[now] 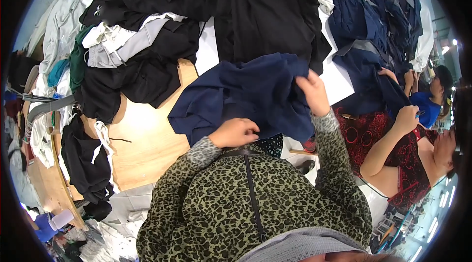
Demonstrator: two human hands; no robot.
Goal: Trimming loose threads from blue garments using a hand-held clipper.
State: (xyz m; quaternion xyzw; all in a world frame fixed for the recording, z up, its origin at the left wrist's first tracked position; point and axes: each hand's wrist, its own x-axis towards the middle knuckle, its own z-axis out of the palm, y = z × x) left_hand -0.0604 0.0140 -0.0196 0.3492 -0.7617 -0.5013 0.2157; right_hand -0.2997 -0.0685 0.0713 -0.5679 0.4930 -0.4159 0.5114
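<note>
Here we hold a navy blue garment (250, 94) up over the near edge of the wooden surface (142, 139): our right hand (313, 92) has its grip clamped on the cloth's upper right edge, and our left hand (235, 132) is closed on its lower hem, close to our chest. Beyond it lies a pile of black garments (265, 11), and at our right a co-worker's hand (405, 117) grips another dark blue piece (378, 90).

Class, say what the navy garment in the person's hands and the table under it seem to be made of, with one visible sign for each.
Navy garment: soft matte cloth, probably knit; it folds limply. Table: pale wood or laminate; smooth, with slight sheen.
</note>
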